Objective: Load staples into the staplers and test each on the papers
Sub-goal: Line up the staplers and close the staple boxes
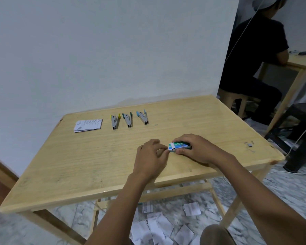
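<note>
A small green staple box [179, 146] lies on the wooden table [95, 165], near its front right. My right hand [196, 149] grips the box from the right side. My left hand [152, 156] pinches the box's white inner tray at its left end. Three staplers lie in a row toward the back, each sprung wide: one with yellow ends [114, 121], one teal [128, 120], one light blue [143, 117]. A stack of printed papers [88, 125] sits left of them.
Loose staples [249, 145] lie near the table's right edge, and one tiny piece [156, 124] sits right of the blue stapler. Scraps of paper [159, 225] litter the floor under the table. A person in black [251, 59] sits at another table to the right.
</note>
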